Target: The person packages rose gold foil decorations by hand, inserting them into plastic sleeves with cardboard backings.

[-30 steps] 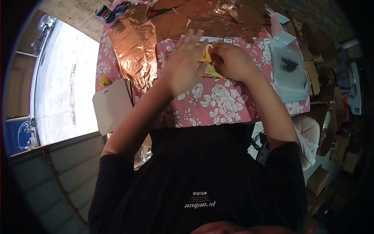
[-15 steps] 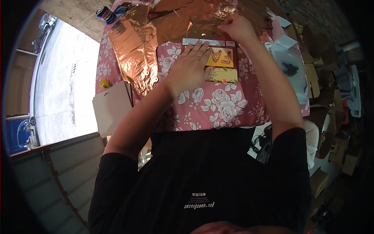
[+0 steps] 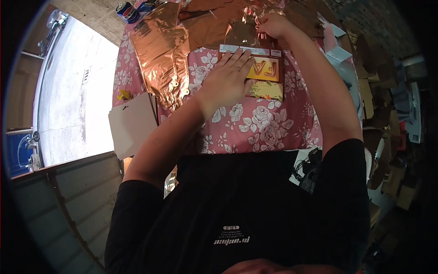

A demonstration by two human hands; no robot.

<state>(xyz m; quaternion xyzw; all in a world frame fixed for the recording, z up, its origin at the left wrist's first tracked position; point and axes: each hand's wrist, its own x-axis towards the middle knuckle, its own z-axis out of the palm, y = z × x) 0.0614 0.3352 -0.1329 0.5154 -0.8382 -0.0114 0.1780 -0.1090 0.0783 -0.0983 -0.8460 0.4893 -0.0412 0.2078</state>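
Note:
My left hand (image 3: pixel 228 77) lies flat with its fingers stretched out on a printed card pack (image 3: pixel 269 68), which shows the letters "FA" on yellow and a pale floral strip along its near edge. Beyond the pack, my right hand (image 3: pixel 275 26) pinches a crinkled piece of a flat copper foil balloon (image 3: pixel 239 34) spread over the far part of the table. Another flat copper foil balloon (image 3: pixel 159 50), with small tabs at its near end, lies left of my left hand. The fingertips of my right hand are partly hidden.
A pink floral tablecloth (image 3: pixel 264 123) covers the table. White card sheets (image 3: pixel 132 128) stick out at its left edge, near a small yellow item (image 3: pixel 123 95). A blue can (image 3: pixel 127 12) stands far left. At right are an open white box (image 3: pixel 336 43) and cardboard boxes (image 3: pixel 365 96).
My right hand has shifted slightly left and down, and crinkled foil now shows at its fingertips. My left hand stays flat on the card pack. The whole view has moved a little.

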